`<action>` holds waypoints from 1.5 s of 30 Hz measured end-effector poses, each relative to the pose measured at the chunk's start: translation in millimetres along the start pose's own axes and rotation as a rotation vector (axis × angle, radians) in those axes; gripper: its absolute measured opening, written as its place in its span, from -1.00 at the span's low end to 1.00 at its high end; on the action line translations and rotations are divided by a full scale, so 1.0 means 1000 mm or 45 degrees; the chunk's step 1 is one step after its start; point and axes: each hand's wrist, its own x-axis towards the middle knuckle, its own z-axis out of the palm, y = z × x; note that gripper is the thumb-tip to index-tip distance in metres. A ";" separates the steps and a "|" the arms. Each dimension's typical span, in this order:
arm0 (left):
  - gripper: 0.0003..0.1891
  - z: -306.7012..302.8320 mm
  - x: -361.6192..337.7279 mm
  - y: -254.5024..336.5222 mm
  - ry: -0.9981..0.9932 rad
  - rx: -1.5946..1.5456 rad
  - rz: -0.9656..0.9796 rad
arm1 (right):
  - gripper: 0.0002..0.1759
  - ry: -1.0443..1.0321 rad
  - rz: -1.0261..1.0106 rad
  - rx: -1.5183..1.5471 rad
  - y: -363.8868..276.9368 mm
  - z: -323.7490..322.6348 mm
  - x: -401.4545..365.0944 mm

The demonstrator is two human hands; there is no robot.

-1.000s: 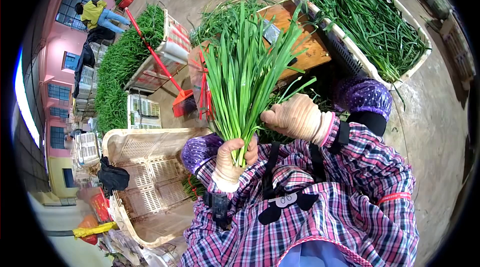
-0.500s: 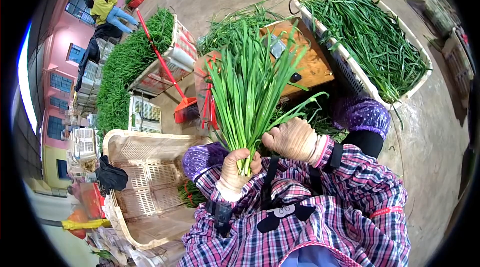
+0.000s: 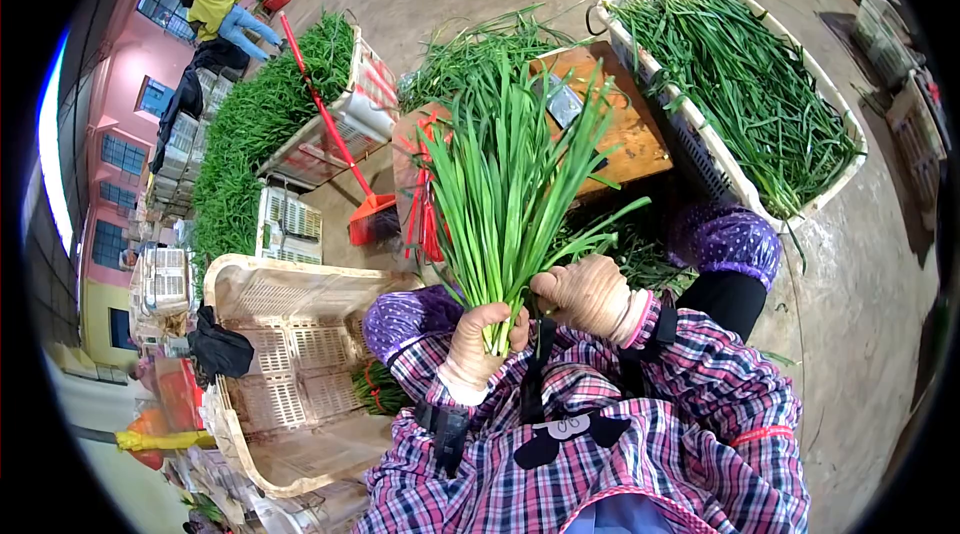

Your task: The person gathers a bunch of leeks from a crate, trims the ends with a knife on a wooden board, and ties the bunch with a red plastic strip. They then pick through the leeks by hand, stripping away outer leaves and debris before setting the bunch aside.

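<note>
An upright bunch of green chives (image 3: 505,184) fans out above my lap. My left hand (image 3: 478,339), in a beige glove, is closed around its base. My right hand (image 3: 585,294), gloved too, presses against the right side of the bunch low down, with a few leaves running under its fingers. Behind the bunch stands a wooden table (image 3: 620,129) with loose chives on it.
A white crate full of chives (image 3: 835,104) sits at right. An empty cream crate (image 3: 290,374) lies at my left with a tied bunch beside it. A red-handled shovel (image 3: 330,129) leans by more chive crates (image 3: 355,104). A person in yellow (image 3: 215,9) crouches far left.
My right hand has slid down and in toward the base of the bunch, closer to my left hand. The bunch sits slightly lower in view.
</note>
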 end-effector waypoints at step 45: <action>-0.63 -0.004 -0.014 0.000 -0.044 0.331 -0.080 | -0.84 -0.145 -0.044 -0.199 0.043 -0.043 0.037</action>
